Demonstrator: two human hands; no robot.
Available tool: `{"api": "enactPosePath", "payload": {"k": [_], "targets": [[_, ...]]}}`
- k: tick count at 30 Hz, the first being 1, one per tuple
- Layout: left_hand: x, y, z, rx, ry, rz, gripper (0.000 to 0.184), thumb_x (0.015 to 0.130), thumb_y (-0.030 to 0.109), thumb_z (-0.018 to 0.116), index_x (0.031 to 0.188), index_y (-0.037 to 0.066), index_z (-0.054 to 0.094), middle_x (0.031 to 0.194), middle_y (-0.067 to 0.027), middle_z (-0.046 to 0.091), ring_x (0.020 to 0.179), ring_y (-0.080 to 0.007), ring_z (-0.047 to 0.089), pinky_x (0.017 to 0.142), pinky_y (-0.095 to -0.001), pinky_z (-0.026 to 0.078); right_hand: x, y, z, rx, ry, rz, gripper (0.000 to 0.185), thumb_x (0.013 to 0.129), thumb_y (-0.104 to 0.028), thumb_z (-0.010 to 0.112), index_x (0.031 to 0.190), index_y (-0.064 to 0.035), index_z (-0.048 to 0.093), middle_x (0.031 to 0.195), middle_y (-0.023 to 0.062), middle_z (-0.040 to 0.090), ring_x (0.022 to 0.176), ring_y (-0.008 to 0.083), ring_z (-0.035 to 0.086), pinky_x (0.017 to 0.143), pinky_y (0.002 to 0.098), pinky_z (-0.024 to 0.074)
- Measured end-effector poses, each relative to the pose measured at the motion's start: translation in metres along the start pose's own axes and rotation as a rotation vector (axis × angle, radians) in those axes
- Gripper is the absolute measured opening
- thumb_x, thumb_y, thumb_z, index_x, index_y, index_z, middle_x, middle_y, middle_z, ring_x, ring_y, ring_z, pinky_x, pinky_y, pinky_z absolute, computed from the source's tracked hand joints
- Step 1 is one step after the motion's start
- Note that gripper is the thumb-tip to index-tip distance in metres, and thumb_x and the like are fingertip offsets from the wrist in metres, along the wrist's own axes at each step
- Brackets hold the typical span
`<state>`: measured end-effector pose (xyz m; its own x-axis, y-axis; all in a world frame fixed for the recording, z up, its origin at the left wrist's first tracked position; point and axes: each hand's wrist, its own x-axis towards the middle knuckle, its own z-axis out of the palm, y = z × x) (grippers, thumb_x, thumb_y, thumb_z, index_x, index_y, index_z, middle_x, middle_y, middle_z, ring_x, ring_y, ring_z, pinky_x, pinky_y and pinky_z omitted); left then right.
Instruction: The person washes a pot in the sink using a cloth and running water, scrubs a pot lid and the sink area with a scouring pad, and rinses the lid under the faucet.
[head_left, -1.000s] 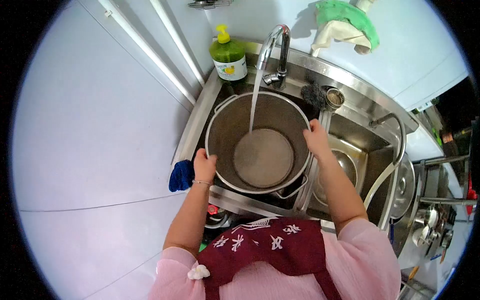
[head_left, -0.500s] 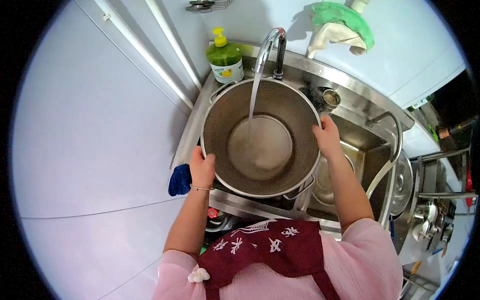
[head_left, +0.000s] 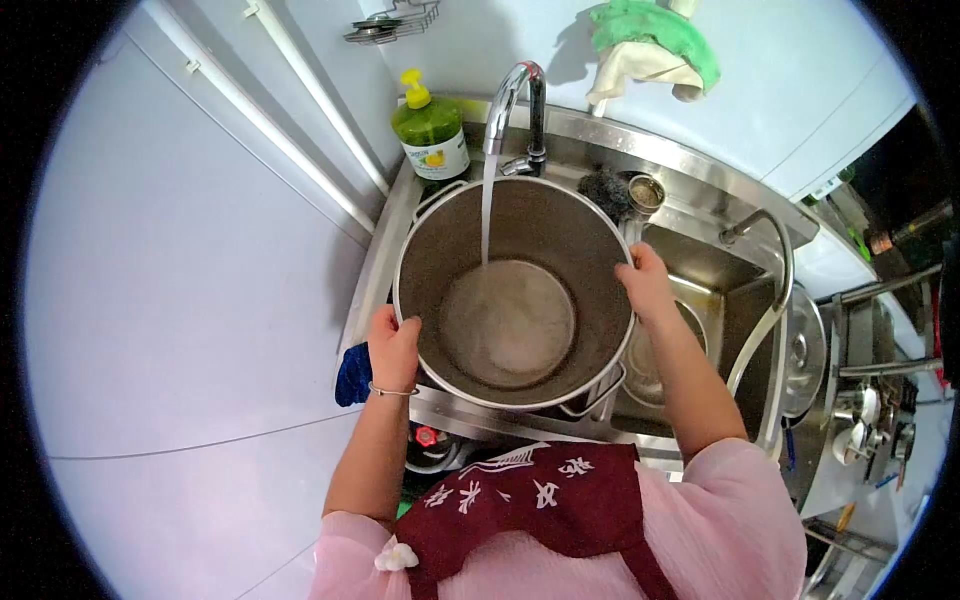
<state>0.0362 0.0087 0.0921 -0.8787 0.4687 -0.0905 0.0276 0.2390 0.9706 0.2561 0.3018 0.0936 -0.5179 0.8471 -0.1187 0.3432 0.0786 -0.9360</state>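
A large metal pot (head_left: 510, 225) is tilted toward me over the left sink basin. My left hand (head_left: 395, 348) grips its rim at the lower left, thumb over the edge. On the right side of the rim, my right hand (head_left: 645, 283) is closed around the edge. Water runs in a stream from the chrome faucet (head_left: 514, 105) into the pot, where a shallow layer covers part of the bottom. The pot's two wire handles stick out at its upper left and lower right, and neither hand holds them.
A green soap bottle (head_left: 430, 130) with yellow pump stands behind the pot. A dark scrubber (head_left: 603, 190) and small metal cup (head_left: 646, 193) sit on the ledge. The right basin (head_left: 745, 275) has a curved spout and hose. A blue cloth (head_left: 353, 375) hangs at the left edge.
The pot has tipped further toward me, and its far rim has come down clear of the faucet base. Both hands keep their hold. The water still runs. My view has shifted slightly.
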Motion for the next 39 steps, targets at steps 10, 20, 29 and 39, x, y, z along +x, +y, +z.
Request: {"api": "enactPosePath", "payload": {"k": [10, 20, 29, 39], "targets": [[-0.001, 0.040, -0.022, -0.116, 0.013, -0.010, 0.011, 0.080, 0.006, 0.057, 0.088, 0.001, 0.053, 0.079, -0.0030, 0.057, 0.072, -0.0101, 0.051, 0.066, -0.0261, 0.043, 0.003, 0.003, 0.026, -0.047, -0.068, -0.036, 0.014, 0.078, -0.008, 0.057, 0.088, 0.0000, 0.054, 0.078, 0.0066, 0.055, 0.073, 0.0149, 0.050, 0.068, 0.0298, 0.0414], [0.012, 0.095, 0.016, 0.045, -0.109, 0.146, 0.015, 0.078, 0.009, 0.063, 0.077, 0.001, 0.050, 0.066, 0.0011, 0.047, 0.061, -0.0066, 0.043, 0.054, -0.0240, 0.038, -0.009, 0.045, -0.010, 0.167, 0.037, 0.019, 0.017, 0.079, -0.009, 0.058, 0.092, 0.0002, 0.054, 0.080, 0.0092, 0.058, 0.074, 0.0169, 0.054, 0.066, 0.0314, 0.0434], [0.004, 0.146, 0.060, 0.370, -0.250, 0.329, 0.027, 0.076, 0.016, 0.064, 0.067, 0.002, 0.043, 0.055, -0.0044, 0.041, 0.053, -0.0139, 0.041, 0.050, -0.0302, 0.038, -0.046, 0.060, -0.016, -0.087, 0.138, 0.162, 0.025, 0.086, -0.017, 0.055, 0.103, 0.0013, 0.051, 0.090, 0.0122, 0.060, 0.081, 0.0220, 0.056, 0.075, 0.0355, 0.0440], [-0.036, 0.196, 0.118, 0.622, -0.431, 0.617, 0.027, 0.076, 0.024, 0.064, 0.069, 0.004, 0.047, 0.058, -0.0153, 0.051, 0.056, -0.0335, 0.053, 0.053, -0.0423, 0.041, -0.070, 0.104, -0.014, 0.272, 0.250, 0.292, 0.026, 0.091, -0.019, 0.050, 0.107, 0.0007, 0.049, 0.098, 0.0138, 0.058, 0.089, 0.0233, 0.054, 0.079, 0.0365, 0.0429]]}}
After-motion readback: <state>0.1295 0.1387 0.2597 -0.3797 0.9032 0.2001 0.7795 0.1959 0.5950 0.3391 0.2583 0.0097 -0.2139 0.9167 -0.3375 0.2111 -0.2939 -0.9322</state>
